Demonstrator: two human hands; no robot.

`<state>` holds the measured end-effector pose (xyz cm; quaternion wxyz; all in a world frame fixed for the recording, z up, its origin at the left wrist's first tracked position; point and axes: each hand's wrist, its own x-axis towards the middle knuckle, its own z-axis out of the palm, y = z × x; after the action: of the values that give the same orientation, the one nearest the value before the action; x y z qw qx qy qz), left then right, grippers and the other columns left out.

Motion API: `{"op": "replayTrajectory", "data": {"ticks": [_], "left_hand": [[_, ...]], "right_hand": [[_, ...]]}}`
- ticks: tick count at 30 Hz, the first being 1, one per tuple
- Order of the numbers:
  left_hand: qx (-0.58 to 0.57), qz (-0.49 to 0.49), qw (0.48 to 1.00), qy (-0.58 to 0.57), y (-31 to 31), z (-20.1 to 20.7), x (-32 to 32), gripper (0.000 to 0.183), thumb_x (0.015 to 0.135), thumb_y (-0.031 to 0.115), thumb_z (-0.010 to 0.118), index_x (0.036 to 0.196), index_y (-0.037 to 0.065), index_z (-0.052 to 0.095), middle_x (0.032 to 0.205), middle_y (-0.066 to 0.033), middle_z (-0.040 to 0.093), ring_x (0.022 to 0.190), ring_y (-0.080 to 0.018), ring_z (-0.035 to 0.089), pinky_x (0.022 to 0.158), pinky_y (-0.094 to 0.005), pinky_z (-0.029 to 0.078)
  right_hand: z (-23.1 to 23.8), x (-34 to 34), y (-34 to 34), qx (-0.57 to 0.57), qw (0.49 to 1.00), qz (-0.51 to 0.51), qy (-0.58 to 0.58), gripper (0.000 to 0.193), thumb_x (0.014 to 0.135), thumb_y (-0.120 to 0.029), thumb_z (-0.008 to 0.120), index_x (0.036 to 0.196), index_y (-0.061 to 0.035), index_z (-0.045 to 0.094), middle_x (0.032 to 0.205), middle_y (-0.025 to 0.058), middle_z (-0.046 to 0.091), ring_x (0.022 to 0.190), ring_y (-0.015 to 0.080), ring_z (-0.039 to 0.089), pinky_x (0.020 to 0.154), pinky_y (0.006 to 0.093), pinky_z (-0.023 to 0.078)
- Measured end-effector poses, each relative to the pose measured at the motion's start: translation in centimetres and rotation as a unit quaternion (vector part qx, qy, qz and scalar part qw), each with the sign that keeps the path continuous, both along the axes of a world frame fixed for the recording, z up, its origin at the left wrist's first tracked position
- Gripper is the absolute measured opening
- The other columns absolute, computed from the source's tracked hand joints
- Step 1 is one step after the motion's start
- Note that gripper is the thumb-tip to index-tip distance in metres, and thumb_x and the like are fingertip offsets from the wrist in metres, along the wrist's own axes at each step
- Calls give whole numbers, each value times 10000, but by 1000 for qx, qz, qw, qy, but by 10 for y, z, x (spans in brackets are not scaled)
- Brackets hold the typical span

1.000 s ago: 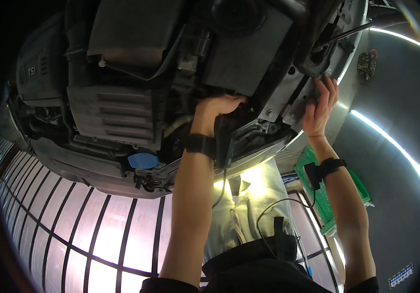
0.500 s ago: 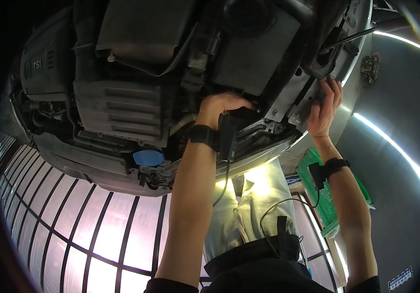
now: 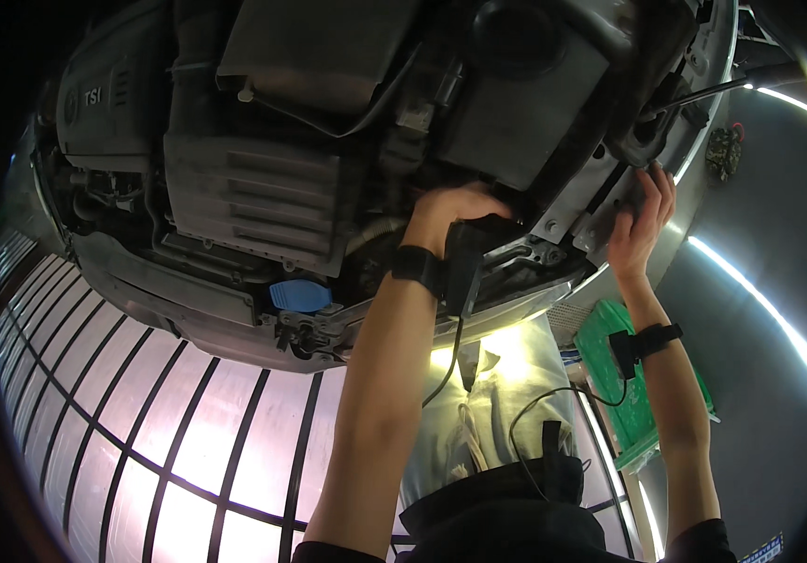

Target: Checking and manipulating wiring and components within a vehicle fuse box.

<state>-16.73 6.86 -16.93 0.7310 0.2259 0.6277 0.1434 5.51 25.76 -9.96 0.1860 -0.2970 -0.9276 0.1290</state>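
Our left hand (image 3: 467, 203) reaches in beside the black box (image 3: 525, 117), left of the grey metal panel (image 3: 596, 229); we cannot tell its grip. Our right hand (image 3: 642, 225), loosely open, rests at that panel.

Two hands are counted, one left hand (image 3: 464, 204) and one right hand (image 3: 642, 230), and two black wrist straps (image 3: 416, 269) are worn. One engine cover (image 3: 103, 117), one ribbed black housing (image 3: 253, 199), one blue reservoir cap (image 3: 300, 296), one green plastic bin (image 3: 596, 330) and one camouflage-patterned bag (image 3: 724, 155) are seen.
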Motion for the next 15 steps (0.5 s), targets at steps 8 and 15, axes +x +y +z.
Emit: {"op": "replayTrajectory", "data": {"ticks": [8,15], "left_hand": [[146,7,971,187,-19,-47,37,708,952,606,618,1478,133,592,1522,-164,576,1407,-371,534,1174,-462,417],[118,42,926,357,0,8,57,625,870,536,738,1327,113,689,1263,-185,719,1188,-358,681,967,-462,569]], "right_hand": [[-2,-4,-6,-8,1000,10,16,587,794,-75,501,1370,-8,594,1525,206,498,1485,431,357,1255,536,242],[-3,6,5,4,1000,12,16,591,786,-84,499,1363,-10,601,1521,202,505,1490,427,357,1259,529,241]]}}
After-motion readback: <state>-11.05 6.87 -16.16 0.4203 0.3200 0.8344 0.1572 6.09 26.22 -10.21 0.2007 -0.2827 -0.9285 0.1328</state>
